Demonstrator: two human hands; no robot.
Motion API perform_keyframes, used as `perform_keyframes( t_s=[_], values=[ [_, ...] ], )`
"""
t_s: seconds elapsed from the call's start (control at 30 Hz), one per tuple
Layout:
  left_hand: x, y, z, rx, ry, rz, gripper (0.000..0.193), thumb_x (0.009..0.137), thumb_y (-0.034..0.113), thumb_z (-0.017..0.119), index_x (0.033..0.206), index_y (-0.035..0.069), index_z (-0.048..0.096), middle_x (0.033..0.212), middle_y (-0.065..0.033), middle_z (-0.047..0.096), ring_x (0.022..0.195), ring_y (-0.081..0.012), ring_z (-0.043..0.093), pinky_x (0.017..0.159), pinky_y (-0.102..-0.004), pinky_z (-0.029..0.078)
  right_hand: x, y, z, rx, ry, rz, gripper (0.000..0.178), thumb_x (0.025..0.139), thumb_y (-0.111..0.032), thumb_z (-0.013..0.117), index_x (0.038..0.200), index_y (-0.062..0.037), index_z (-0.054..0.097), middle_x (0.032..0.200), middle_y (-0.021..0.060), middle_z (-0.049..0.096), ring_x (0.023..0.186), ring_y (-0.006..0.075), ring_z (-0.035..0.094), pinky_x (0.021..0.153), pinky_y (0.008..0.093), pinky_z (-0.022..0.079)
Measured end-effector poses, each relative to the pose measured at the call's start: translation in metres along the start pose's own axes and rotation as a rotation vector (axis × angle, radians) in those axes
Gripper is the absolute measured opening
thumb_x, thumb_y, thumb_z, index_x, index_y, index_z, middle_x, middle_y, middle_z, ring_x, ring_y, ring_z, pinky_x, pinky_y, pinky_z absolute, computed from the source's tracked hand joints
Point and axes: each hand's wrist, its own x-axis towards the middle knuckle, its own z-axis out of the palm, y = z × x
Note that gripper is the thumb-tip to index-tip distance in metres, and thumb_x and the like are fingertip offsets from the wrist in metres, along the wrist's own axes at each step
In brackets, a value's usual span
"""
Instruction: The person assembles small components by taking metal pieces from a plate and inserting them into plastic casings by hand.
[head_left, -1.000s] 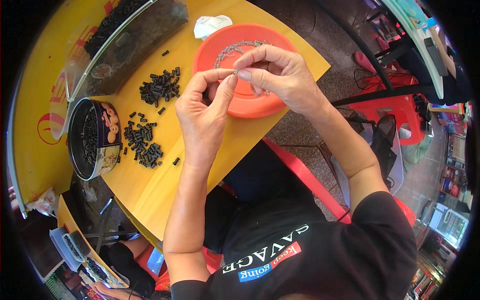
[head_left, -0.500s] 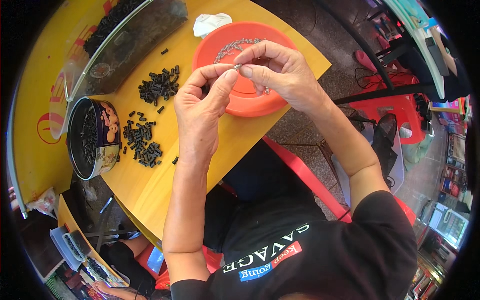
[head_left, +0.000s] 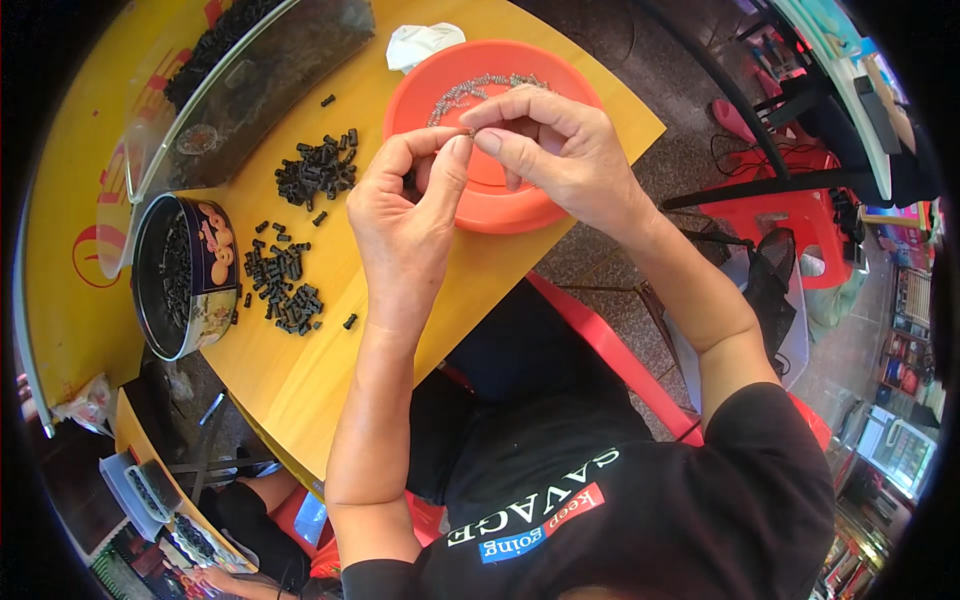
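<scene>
Over a round orange-red basin (head_left: 405, 105), my two hands meet fingertip to fingertip. My left hand (head_left: 405, 205) pinches with thumb and forefinger, and my right hand (head_left: 560, 150) does likewise from the other side. Between the tips sits a small metal spring (head_left: 471, 133), mostly hidden by the fingers. Behind my left fingers shows a bit of something dark that I cannot make out. A curved row of small metal springs (head_left: 455, 95) lies in the basin. On the yellow table left of my hands are two loose heaps of short black plastic pieces (head_left: 315, 170).
A round tin (head_left: 215, 290) filled with black pieces stands at the table's left edge. Behind it rises a clear panel (head_left: 255, 90). Crumpled white tissue (head_left: 425, 45) touches the basin's far side. A red stool (head_left: 790, 210) is on the floor to the right; another person's hand (head_left: 215, 578) shows lower left.
The spring, plainer to see before, is now mostly covered by my fingertips. My right hand has shifted slightly, its fingers lower and closer to the left ones.
</scene>
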Motion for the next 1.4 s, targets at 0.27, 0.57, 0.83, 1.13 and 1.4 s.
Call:
perform_keyframes(
  t_s=[0.27,0.57,0.83,1.13,1.4],
  values=[
    [0.0,-0.003,0.001,0.309,0.072,0.269,0.007,0.089,0.002,0.071,0.096,0.001,0.069,0.07,0.0014,0.046,0.059,-0.0066,0.039,0.054,-0.0224,0.035,-0.001,-0.003,0.005,0.123,0.01,0.16,0.018,0.096,-0.007,0.065,0.111,0.0025,0.068,0.09,0.0037,0.066,0.07,0.0061,0.059,0.062,0.0197,0.049],
    [0.001,0.007,-0.001,0.57,-0.008,0.518,0.009,0.085,0.0,0.071,0.093,0.003,0.068,0.07,-0.0058,0.052,0.054,-0.0144,0.048,0.051,-0.0299,0.04,0.005,-0.007,-0.011,0.452,-0.1,0.451,0.025,0.094,-0.01,0.064,0.118,-0.0002,0.063,0.087,0.0005,0.064,0.069,0.0046,0.058,0.061,0.0211,0.053],
    [0.005,0.004,-0.003,0.144,-0.021,0.229,0.008,0.087,-0.002,0.071,0.094,0.0,0.07,0.069,0.0028,0.043,0.06,-0.0057,0.036,0.055,-0.0229,0.033,0.007,-0.005,-0.014,0.747,-0.151,0.513,0.031,0.094,-0.011,0.067,0.122,-0.0008,0.06,0.091,0.0017,0.064,0.067,0.0053,0.056,0.06,0.0242,0.055],
    [0.005,0.003,0.001,0.235,0.062,0.25,0.009,0.086,-0.002,0.071,0.095,0.0,0.071,0.068,0.0028,0.042,0.061,-0.0057,0.037,0.055,-0.023,0.033,0.003,0.0,-0.008,0.656,-0.069,0.521,0.022,0.093,-0.013,0.07,0.111,-0.0003,0.066,0.089,0.0045,0.068,0.064,0.0053,0.058,0.058,0.0227,0.055],
    [0.006,0.005,-0.001,0.419,0.061,0.479,0.011,0.084,-0.003,0.073,0.094,0.002,0.07,0.068,-0.0014,0.044,0.056,-0.0099,0.039,0.052,-0.026,0.035,0.001,-0.002,-0.005,0.606,-0.073,0.492,0.022,0.095,-0.019,0.069,0.106,-0.0002,0.068,0.084,0.003,0.066,0.062,0.0047,0.058,0.053,0.0211,0.052]
  ],
)
